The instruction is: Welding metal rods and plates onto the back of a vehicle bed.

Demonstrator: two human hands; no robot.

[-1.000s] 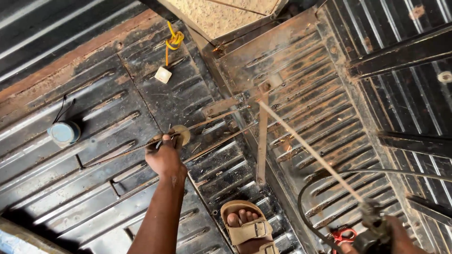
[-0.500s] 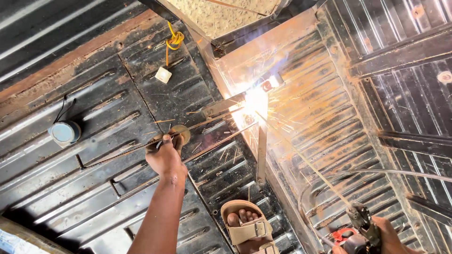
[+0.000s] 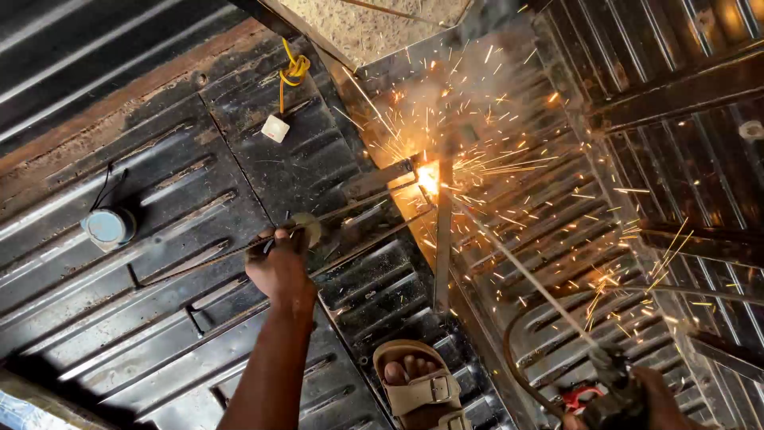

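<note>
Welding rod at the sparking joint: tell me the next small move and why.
Probably feed the long thin welding rod slightly forward with the right hand, since the bright arc is burning at its tip and throwing sparks. Meanwhile the left hand should hold the thin metal bar steady.

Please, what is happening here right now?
A person is welding on ribbed sheet metal panels. The right hand holds an electrode holder whose long welding rod reaches a bright arc, throwing sparks widely. The left hand keeps a grip on a thin metal bar that runs toward the arc. A sandalled foot stands on the panel below.
</note>
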